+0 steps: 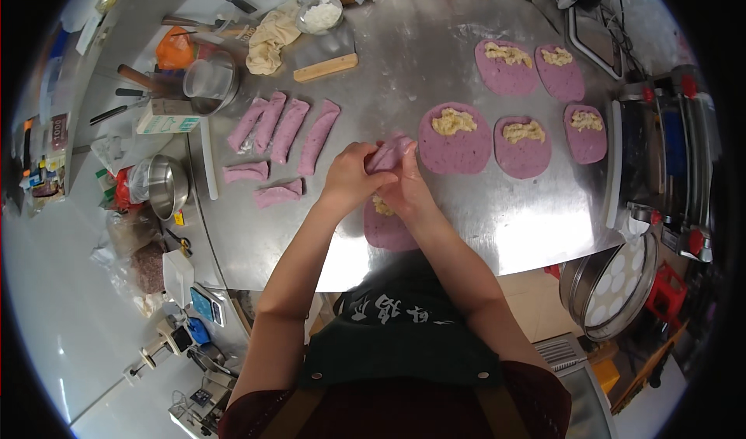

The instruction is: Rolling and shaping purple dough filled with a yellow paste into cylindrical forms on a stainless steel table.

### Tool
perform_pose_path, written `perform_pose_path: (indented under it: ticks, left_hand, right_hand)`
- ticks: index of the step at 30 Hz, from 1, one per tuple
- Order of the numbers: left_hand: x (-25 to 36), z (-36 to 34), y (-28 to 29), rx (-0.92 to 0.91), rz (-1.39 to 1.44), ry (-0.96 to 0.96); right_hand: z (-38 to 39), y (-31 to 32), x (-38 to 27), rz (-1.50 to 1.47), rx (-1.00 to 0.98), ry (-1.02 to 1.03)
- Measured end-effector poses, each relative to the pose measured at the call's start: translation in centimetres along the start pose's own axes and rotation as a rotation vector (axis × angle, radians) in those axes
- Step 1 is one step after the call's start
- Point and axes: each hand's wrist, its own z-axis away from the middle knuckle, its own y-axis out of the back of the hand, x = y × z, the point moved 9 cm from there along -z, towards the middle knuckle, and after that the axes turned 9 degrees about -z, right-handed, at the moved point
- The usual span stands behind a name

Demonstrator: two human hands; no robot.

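Above the steel table, my left hand (350,179) and my right hand (410,190) are closed together around a piece of purple dough (391,153). Fingers cover much of it. Just below my hands lies a flat purple dough sheet (388,233) with pale yellow filling, partly hidden by my right hand and wrist. To the right, several flattened dough rounds (458,155) lie on the metal, each with a patch of filling (453,121) toward its far side. On the left rest several rolled dough pieces (318,137), some long, and two shorter ones (278,193).
A wooden-handled dough scraper (326,67), a cloth (272,39) and a bowl of white powder (320,15) sit at the far left. A steel bowl (167,186) stands on the left counter. A dough-rolling machine (653,151) borders the right side, above a round tray (610,287).
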Motion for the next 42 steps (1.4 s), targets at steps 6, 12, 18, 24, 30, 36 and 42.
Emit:
perform_pose_path:
  ticks: [6,12,18,24,30,36,42]
  left_hand:
    - [0.0,3.7,4.6,0.37,0.628,-0.215]
    - [2.2,6.3,5.1,0.528,0.919,-0.228]
    - [3.2,7.7,5.7,0.715,1.158,-0.08]
    - [2.3,9.2,5.4,0.827,1.127,0.032]
    - [2.9,10.4,7.1,1.015,1.12,-0.064]
    - [3.6,9.5,8.5,1.075,0.766,-0.051]
    - [2.7,9.6,8.4,1.158,1.028,-0.066]
  right_hand:
    - [0.5,-5.7,-3.3,-0.097,0.003,0.046]
    - [2.0,-12.4,-4.8,-0.155,-0.096,0.114]
    - [4.4,-16.0,-3.6,-0.104,-0.164,0.155]
    - [6.2,-16.7,-2.8,-0.022,-0.156,0.281]
    - [7.1,-17.9,-2.0,-0.029,-0.199,0.295]
    - [8.4,-18.9,-0.5,-0.008,-0.265,0.319]
    - [9.4,-20.0,-0.6,0.373,-0.382,0.442]
